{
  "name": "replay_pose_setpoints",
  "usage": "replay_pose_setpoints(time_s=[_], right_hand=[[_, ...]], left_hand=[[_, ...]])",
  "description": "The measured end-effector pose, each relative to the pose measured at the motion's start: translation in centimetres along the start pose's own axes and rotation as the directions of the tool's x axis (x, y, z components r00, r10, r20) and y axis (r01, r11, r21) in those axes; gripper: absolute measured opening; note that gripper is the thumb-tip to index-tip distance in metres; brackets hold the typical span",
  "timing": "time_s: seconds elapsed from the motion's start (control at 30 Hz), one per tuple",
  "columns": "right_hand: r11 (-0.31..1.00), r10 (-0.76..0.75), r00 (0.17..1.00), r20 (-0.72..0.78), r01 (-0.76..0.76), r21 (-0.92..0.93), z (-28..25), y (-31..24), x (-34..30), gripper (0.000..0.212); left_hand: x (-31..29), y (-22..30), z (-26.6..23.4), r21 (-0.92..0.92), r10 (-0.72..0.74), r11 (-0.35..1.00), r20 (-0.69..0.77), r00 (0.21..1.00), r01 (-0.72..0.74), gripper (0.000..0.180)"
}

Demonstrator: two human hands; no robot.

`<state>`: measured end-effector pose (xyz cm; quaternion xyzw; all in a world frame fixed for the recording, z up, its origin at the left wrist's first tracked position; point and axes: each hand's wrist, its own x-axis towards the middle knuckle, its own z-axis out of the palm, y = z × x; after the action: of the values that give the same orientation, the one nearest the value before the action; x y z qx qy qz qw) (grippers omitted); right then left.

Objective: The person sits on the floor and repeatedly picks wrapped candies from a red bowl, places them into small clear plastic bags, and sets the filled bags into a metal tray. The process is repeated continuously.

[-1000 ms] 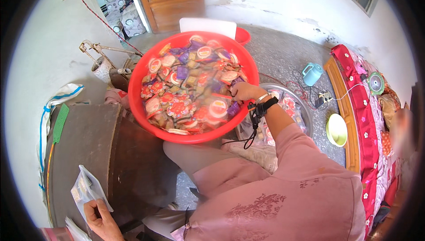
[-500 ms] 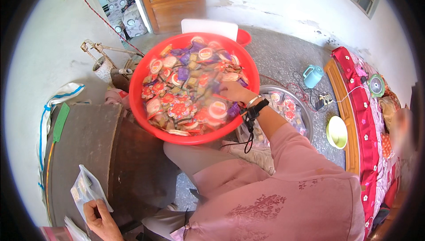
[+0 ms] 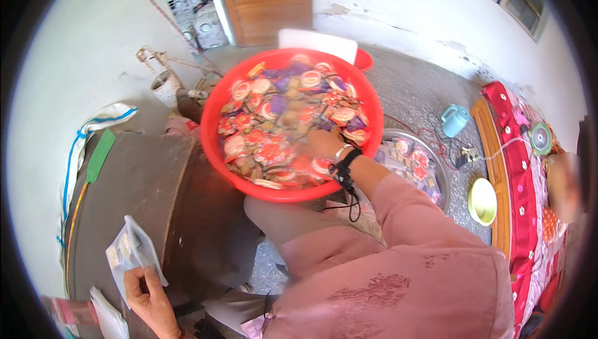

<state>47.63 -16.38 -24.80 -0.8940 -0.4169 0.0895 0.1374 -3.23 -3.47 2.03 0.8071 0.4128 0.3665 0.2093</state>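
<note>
At the lower left, over the dark table, my left hand pinches the edge of a translucent plastic bag. A few small yellowish pieces show inside the bag. My right hand, with a pale bangle and a black strap at its wrist, reaches down into a wide red basin. Round red-and-white packets, purple wrapped pieces and red flower-shaped packets fill the basin. My right fingers touch the heap, but they are blurred and partly hidden, so their grip cannot be made out.
A dark brown table stands at left with a green fly swatter on it. Right of the red basin, a metal basin holds more packets. Farther right are a blue jug, a yellow-green bowl, wires and a wooden-edged bed.
The view has swung, shifting the whole scene rightward. My right hand has moved nearer within the red basin, toward its front right. My left hand keeps its pinch on the bag.
</note>
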Motion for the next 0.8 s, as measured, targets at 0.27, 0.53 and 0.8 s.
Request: replay_pose_setpoints(time_s=[0.27,0.53,0.8], right_hand=[[0.956,-0.073,0.977,-0.203,0.127,0.265,-9.9,-6.5,-4.0,0.026],[0.471,-0.407,0.867,-0.286,0.468,0.748,-16.0,-20.6,-5.6,0.016],[0.341,-0.666,0.745,-0.033,0.344,0.875,-18.2,-33.6,-12.3,0.026]], left_hand=[[0.5,0.5,1.3,-0.032,0.074,0.996,-0.119,0.990,-0.078,0.009],[0.0,1.3,2.0,0.113,0.077,0.992,-0.275,0.958,-0.048,0.010],[-0.2,1.1,2.0,0.105,0.085,0.993,-0.339,0.937,-0.053,0.012]])
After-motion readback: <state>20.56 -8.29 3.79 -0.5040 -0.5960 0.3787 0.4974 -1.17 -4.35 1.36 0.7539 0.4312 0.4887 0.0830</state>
